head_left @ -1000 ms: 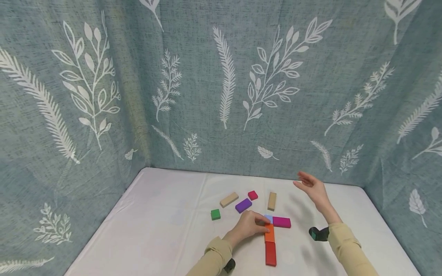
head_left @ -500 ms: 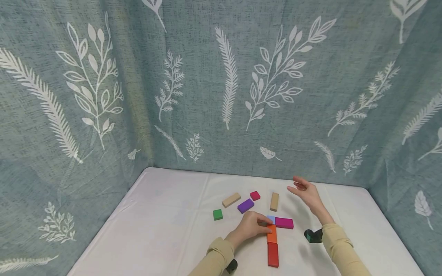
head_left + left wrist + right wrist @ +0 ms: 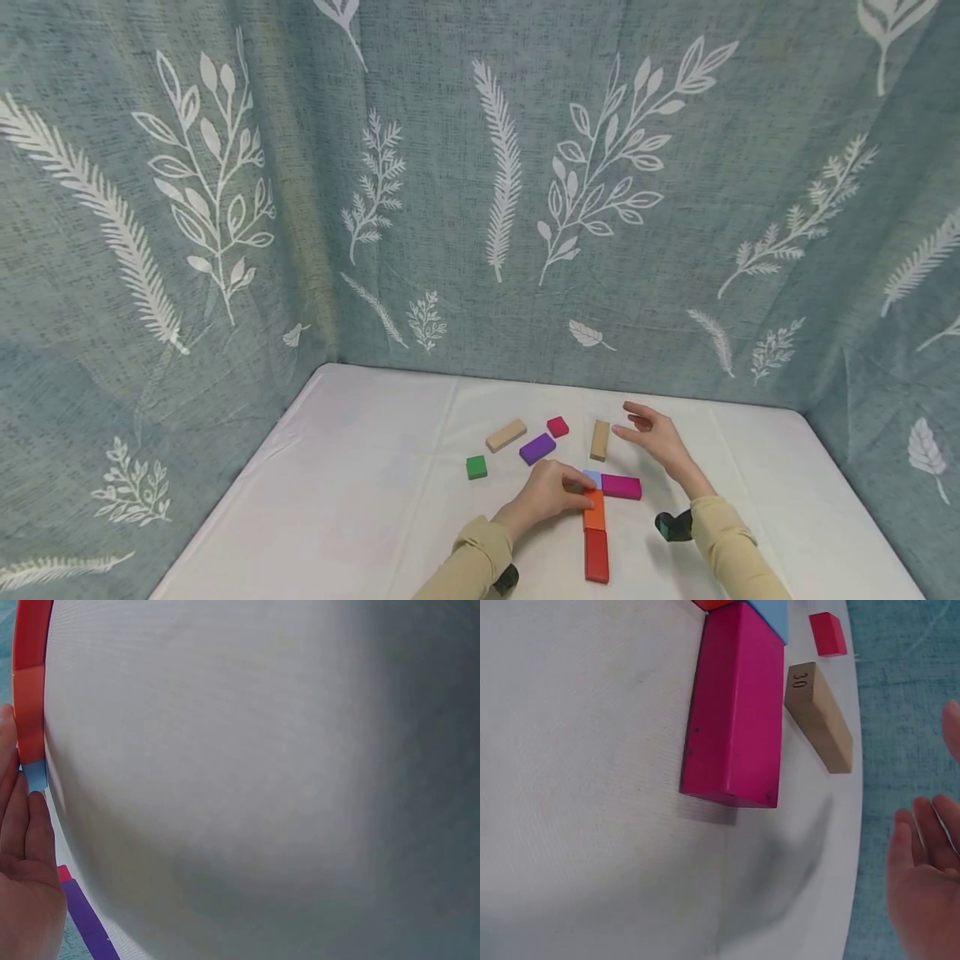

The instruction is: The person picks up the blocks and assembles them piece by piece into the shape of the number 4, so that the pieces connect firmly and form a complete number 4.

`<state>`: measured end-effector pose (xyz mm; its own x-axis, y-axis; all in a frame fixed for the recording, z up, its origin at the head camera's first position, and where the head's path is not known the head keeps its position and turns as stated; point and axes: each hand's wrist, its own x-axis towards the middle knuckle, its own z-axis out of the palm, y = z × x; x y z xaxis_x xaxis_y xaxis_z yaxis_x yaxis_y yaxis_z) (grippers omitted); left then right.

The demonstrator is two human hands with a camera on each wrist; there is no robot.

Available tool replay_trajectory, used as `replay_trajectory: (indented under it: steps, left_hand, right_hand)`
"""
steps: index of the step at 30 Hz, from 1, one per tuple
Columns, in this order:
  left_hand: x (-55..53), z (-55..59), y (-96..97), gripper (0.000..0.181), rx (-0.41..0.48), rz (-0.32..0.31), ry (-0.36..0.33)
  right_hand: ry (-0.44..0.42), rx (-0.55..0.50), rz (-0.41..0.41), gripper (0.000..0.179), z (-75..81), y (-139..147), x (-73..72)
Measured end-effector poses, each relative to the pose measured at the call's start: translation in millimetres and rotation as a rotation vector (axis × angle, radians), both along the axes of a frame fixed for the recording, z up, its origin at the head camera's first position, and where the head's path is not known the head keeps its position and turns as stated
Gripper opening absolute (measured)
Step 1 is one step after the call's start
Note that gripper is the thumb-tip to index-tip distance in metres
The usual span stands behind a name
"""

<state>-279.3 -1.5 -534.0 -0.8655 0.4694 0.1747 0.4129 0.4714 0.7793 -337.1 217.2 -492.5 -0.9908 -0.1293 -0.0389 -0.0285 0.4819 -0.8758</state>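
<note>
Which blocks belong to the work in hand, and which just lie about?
In work, apparently: red block, orange block, blue block, magenta block; perhaps tan block by the right hand.
Lying about: green block, purple block, crimson block, other tan block.

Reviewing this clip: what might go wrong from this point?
The left hand touches the orange block and light blue block; a small slip could skew them. The red block butts against the orange one, and the magenta block appears to meet the blue, so a push might spread. The right hand, beside a plain wooden block, might knock it if lowered carelessly.
</note>
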Motion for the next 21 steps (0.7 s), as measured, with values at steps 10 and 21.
replay_trajectory:
  steps: [10, 21]
  left_hand:
    - [3.4, 5.5, -1.4, 0.021, -0.001, -0.009, -0.002]
    - [4.7, 4.3, -3.4, 0.021, 0.004, -0.016, 0.029]
  right_hand:
    - [-0.040, 0.015, 0.018, 0.065, -14.8, -4, 0.4]
    - [-0.035, 0.073, 0.032, 0.069, -29.5, -11, 2.7]
